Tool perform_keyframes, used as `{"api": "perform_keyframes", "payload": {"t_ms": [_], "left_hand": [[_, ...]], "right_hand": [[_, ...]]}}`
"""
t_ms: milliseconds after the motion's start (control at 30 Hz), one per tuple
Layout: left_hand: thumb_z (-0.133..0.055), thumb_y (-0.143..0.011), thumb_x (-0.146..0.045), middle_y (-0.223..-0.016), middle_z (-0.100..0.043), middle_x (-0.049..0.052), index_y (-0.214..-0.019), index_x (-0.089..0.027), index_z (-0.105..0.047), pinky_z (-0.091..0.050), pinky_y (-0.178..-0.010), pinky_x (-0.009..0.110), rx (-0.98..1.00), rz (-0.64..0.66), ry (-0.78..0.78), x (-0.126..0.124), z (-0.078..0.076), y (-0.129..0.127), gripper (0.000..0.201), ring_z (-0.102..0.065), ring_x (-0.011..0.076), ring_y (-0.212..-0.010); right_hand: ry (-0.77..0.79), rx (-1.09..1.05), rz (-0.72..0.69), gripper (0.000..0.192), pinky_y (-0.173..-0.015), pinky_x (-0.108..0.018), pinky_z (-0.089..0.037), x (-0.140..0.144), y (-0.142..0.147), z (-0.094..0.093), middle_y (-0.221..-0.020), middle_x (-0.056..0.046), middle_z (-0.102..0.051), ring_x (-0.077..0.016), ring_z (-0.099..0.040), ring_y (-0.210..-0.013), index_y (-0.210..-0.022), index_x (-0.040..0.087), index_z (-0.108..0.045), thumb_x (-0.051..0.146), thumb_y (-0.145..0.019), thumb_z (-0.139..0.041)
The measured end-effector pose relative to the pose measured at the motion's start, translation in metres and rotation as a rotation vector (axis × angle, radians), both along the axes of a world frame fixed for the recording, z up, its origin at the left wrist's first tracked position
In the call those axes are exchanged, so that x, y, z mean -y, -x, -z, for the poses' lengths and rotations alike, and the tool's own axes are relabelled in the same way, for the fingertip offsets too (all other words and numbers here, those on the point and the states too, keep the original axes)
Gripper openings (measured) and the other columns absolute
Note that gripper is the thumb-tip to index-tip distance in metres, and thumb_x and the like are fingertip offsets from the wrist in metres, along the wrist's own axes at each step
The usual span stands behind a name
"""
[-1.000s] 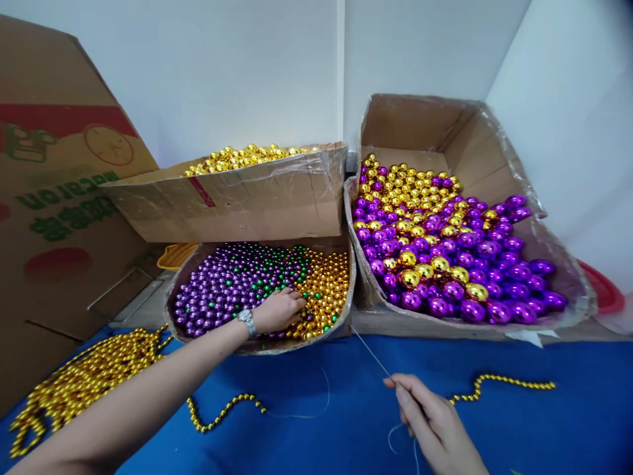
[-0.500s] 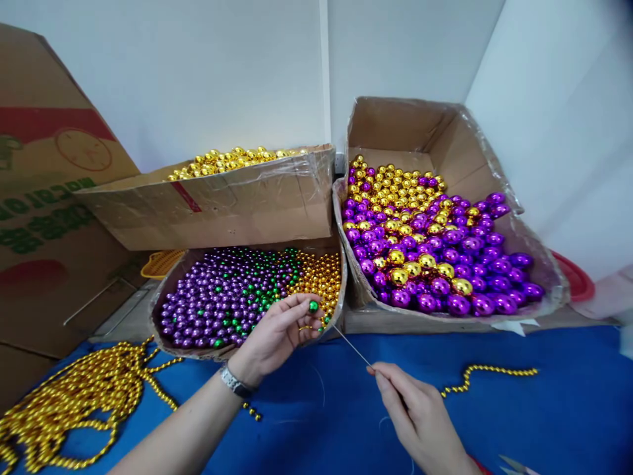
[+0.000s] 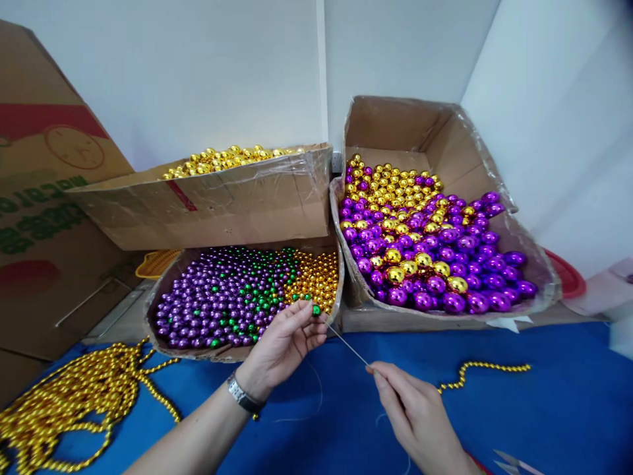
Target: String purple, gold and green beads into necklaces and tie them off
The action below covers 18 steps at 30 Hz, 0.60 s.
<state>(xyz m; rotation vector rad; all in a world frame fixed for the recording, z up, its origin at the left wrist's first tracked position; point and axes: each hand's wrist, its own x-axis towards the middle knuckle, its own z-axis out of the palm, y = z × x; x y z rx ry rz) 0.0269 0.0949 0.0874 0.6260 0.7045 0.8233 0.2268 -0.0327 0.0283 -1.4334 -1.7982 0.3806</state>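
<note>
My left hand [image 3: 284, 343], a metal watch on its wrist, pinches a green bead [image 3: 316, 309] between thumb and fingertips. This is at the front edge of a cardboard box [image 3: 208, 354] of small purple, green and gold beads. Lower right, my right hand [image 3: 415, 406] grips a long thin needle [image 3: 350, 347] between thumb and forefinger. The needle points up and left, its far end close to the green bead; I cannot tell whether it enters the hole. Fine clear thread [image 3: 320, 389] curls on the blue cloth [image 3: 341, 429] below.
A box [image 3: 531, 264] of larger purple and gold beads stands at the right. Behind the front box rises another box [image 3: 257, 211] with gold beads. Gold bead strings [image 3: 84, 396] lie left, and a short gold strand [image 3: 462, 373] lies right. Scissors [image 3: 514, 462] rest at bottom right.
My left hand has moved slightly right and down with the green bead, closer to the needle's end. The right hand stays nearly still. The whole view has shifted a little.
</note>
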Motion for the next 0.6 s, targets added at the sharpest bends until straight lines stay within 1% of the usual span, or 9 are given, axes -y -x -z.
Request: {"api": "perform_keyframes", "payload": {"t_ms": [67,133,200,267,333,400,500,567,600], "left_hand": [[-0.065,-0.081,-0.025,-0.078,-0.066,0.000,-0.082,-0.018,-0.053,-0.052,-0.066,0.025,-0.011,-0.002,-0.018,0.001,0.001,0.000,0.013,-0.065,0.0125,-0.070],[-0.064,-0.081,-0.024,-0.077,-0.065,0.000,-0.084,-0.018,-0.053,-0.052,-0.067,0.025,-0.043,0.004,-0.074,0.004,0.003,-0.001,0.013,-0.065,0.0122,-0.070],[-0.066,-0.080,-0.022,-0.076,-0.064,0.000,-0.086,-0.018,-0.054,-0.050,-0.066,0.023,-0.121,-0.010,-0.195,0.008,0.003,-0.004,0.014,-0.063,0.0109,-0.069],[-0.068,-0.078,-0.019,-0.080,-0.064,0.001,-0.089,-0.018,-0.055,-0.049,-0.067,0.021,-0.226,-0.017,-0.343,0.013,0.000,-0.009,0.017,-0.061,0.0110,-0.072],[-0.067,-0.078,-0.020,-0.091,-0.066,0.005,-0.096,-0.018,-0.057,-0.050,-0.070,0.024,-0.282,0.024,-0.438,0.016,-0.005,-0.015,0.021,-0.061,0.0143,-0.081],[-0.062,-0.082,-0.025,-0.103,-0.064,0.010,-0.104,-0.018,-0.057,-0.051,-0.074,0.029,-0.267,0.096,-0.461,0.016,-0.013,-0.022,0.024,-0.061,0.0186,-0.089],[-0.054,-0.087,-0.033,-0.104,-0.064,0.011,-0.102,-0.017,-0.059,-0.051,-0.074,0.031,-0.246,0.111,-0.510,0.005,-0.028,-0.037,0.023,-0.061,0.0197,-0.087],[-0.053,-0.087,-0.035,-0.098,-0.064,0.010,-0.098,-0.018,-0.060,-0.050,-0.072,0.031,-0.315,0.084,-0.658,-0.008,-0.038,-0.053,0.022,-0.061,0.0194,-0.083],[-0.053,-0.086,-0.036,-0.095,-0.065,0.009,-0.099,-0.018,-0.060,-0.049,-0.073,0.032,-0.385,0.075,-0.783,-0.016,-0.042,-0.064,0.023,-0.061,0.0197,-0.083]], "right_hand": [[0.019,0.006,-0.001,0.022,-0.073,-0.023,-0.052,-0.001,0.000,0.001,-0.083,-0.003,-0.066,-0.0150,-0.066,-0.077,-0.107,0.023,-0.057,0.022,-0.094,-0.040],[0.018,0.021,0.009,0.022,-0.073,-0.023,-0.051,-0.002,0.002,0.002,-0.081,-0.003,-0.066,-0.0152,-0.066,-0.076,-0.106,0.023,-0.057,0.021,-0.094,-0.039],[-0.006,0.049,0.030,0.022,-0.074,-0.024,-0.051,-0.004,0.004,0.002,-0.079,-0.003,-0.066,-0.0158,-0.066,-0.076,-0.106,0.022,-0.057,0.021,-0.094,-0.039],[-0.026,0.053,0.052,0.022,-0.074,-0.024,-0.050,-0.006,0.006,0.001,-0.078,-0.003,-0.066,-0.0159,-0.066,-0.076,-0.104,0.022,-0.058,0.020,-0.093,-0.038],[-0.021,0.002,0.058,0.022,-0.071,-0.021,-0.049,-0.007,0.005,-0.003,-0.081,-0.003,-0.066,-0.0142,-0.065,-0.073,-0.101,0.021,-0.057,0.020,-0.094,-0.037],[-0.005,-0.072,0.062,0.022,-0.066,-0.019,-0.047,-0.006,0.002,-0.008,-0.085,-0.002,-0.066,-0.0119,-0.064,-0.070,-0.099,0.022,-0.057,0.020,-0.094,-0.036],[-0.005,-0.124,0.096,0.021,-0.062,-0.018,-0.045,-0.002,-0.006,-0.013,-0.079,-0.001,-0.064,-0.0109,-0.061,-0.065,-0.098,0.021,-0.057,0.023,-0.095,-0.036],[-0.017,-0.134,0.139,0.021,-0.059,-0.017,-0.045,0.002,-0.013,-0.013,-0.073,0.000,-0.062,-0.0108,-0.059,-0.061,-0.097,0.020,-0.057,0.024,-0.095,-0.036],[-0.025,-0.140,0.163,0.021,-0.058,-0.017,-0.045,0.004,-0.016,-0.013,-0.071,0.000,-0.061,-0.0106,-0.059,-0.061,-0.097,0.020,-0.057,0.024,-0.095,-0.037]]}}
